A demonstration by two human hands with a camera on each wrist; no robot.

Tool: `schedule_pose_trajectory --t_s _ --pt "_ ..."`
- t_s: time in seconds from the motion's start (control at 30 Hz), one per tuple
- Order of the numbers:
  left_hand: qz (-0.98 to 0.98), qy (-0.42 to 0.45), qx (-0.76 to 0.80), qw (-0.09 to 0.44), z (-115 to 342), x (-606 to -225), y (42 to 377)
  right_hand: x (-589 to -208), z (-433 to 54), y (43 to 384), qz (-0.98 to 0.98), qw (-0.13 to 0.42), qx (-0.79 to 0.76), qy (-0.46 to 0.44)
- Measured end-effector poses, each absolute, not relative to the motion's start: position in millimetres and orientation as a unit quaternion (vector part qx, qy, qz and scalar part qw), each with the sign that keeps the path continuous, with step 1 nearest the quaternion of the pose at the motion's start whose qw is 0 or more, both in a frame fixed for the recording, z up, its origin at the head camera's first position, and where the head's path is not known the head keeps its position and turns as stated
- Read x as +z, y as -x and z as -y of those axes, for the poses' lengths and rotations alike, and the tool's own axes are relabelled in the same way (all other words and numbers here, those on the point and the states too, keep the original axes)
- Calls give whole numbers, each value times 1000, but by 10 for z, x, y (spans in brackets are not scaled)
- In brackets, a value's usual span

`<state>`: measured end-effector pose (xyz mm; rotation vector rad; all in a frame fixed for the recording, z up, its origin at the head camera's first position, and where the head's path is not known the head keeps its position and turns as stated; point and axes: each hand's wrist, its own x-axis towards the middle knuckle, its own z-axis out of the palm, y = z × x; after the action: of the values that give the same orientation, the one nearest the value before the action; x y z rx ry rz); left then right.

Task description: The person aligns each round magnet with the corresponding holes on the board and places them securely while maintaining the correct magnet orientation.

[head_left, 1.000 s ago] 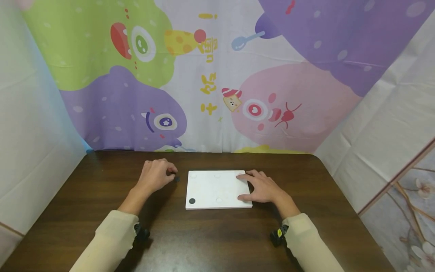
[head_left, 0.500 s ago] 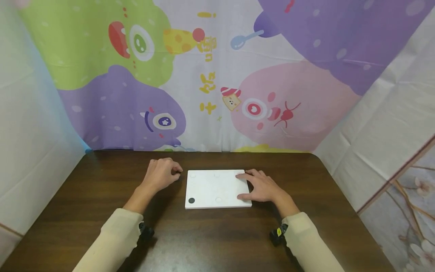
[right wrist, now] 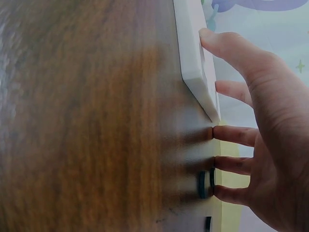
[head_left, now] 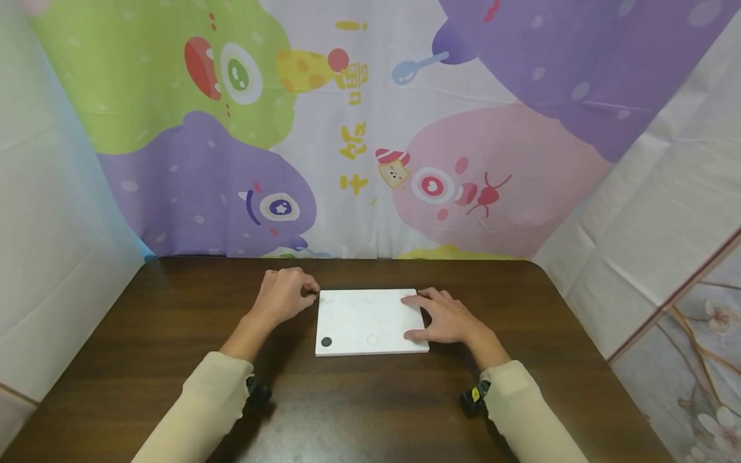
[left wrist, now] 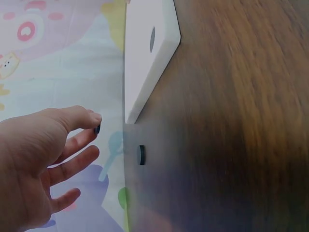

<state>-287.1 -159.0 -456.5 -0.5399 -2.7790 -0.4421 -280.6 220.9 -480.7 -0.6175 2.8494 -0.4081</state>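
Observation:
A white rectangular board (head_left: 370, 321) with shallow round recesses lies on the table; a black disc (head_left: 327, 342) fills its near-left recess. At the board's far-left corner is my left hand (head_left: 285, 296), pinching a small black disc (left wrist: 98, 129) between thumb and index finger, as the left wrist view shows. Below that hand, another dark disc (left wrist: 141, 155) lies on the table. My right hand (head_left: 448, 319) rests at the board's right end, thumb and index finger touching its top. Its other fingers (right wrist: 235, 165) extend to the table, near dark disc-like pieces (right wrist: 202, 184).
The brown wooden table (head_left: 359, 411) reaches back to a cartoon-print cloth (head_left: 359, 225). Pale cloth hangs at the left (head_left: 58, 193) and right sides. Each wrist wears a small black camera, one at the left (head_left: 258, 391) and one at the right (head_left: 471, 402).
My left hand has moved right, up to the board's far-left corner, with its pinch kept. The right hand and the board have stayed in place.

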Motion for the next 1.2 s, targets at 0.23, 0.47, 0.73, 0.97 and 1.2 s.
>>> schedule_pose_trajectory --t_s 0.23,0.47,0.73,0.97,1.2 --pt "964 178 -152 124 1532 -4557 2874 -4800 -2198 2801 -963 96 -139 209" --pt "965 180 -151 114 1450 -4536 2895 -4801 -2200 2805 -963 97 -138 211" --pt "966 179 -153 106 1397 -4551 2920 -4803 -2206 2812 -964 99 -135 208" --pt "965 177 -161 103 1369 -4562 2939 -4782 -2197 2802 -963 99 -139 208" --pt "969 170 -157 88 1348 -4575 2969 -4796 -2199 2807 -963 100 -138 209"
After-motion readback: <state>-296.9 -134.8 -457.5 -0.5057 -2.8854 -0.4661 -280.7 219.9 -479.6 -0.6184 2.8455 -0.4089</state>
